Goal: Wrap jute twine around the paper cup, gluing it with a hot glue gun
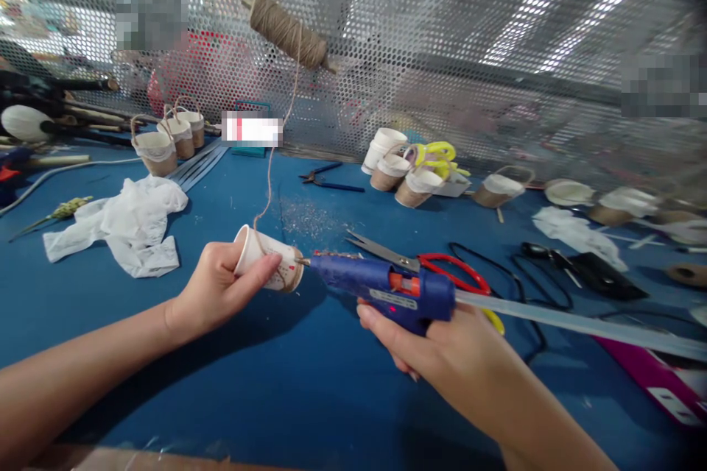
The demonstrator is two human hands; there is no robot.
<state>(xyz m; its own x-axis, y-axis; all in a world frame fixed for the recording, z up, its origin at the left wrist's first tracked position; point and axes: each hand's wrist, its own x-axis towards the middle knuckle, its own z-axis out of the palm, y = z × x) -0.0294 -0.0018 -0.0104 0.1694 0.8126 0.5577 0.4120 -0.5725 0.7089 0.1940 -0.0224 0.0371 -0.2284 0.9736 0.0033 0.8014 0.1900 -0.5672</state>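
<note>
Head view: my left hand (pixel 221 287) is curled shut around one paper cup (pixel 268 265), thumb on top. The cup lies on its side above the near middle of the blue table (pixel 265 383). My right hand (pixel 436 353) is clamped on one blue glue gun (pixel 387 287), whose nozzle touches the cup's base rim. One strand of twine (pixel 269 176) rises from the cup to one spool (pixel 287 33) hung far above. One pair of red-handled scissors (pixel 425 265) lies just behind the gun. Three twine-wrapped baskets (pixel 160 151) stand far left. Both forearms reach in from the near corners, meeting mid-table.
</note>
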